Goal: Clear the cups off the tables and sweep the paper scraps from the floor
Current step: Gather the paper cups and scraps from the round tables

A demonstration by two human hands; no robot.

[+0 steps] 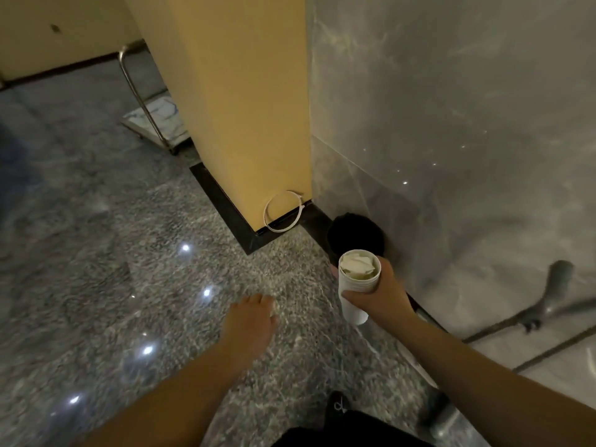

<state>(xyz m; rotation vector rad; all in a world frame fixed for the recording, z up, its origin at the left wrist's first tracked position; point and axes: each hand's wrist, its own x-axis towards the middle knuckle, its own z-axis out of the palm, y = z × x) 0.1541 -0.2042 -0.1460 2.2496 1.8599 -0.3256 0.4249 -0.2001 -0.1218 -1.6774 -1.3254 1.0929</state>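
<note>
My right hand [383,293] grips a stack of white paper cups [356,287], fingers curled round its side. Crumpled white paper fills the top cup. The stack hangs just in front of a black bin [356,233] that stands on the floor against the grey marble wall. My left hand [250,321] is stretched out over the speckled floor to the left of the cups, fingers relaxed and holding nothing.
A yellow pillar [245,117] with a black skirting stands ahead, a white cable loop [282,212] at its foot. Behind it a metal platform trolley [151,121] sits on the floor. The glossy marble wall [451,140] runs along the right. My dark shoe [337,406] shows below.
</note>
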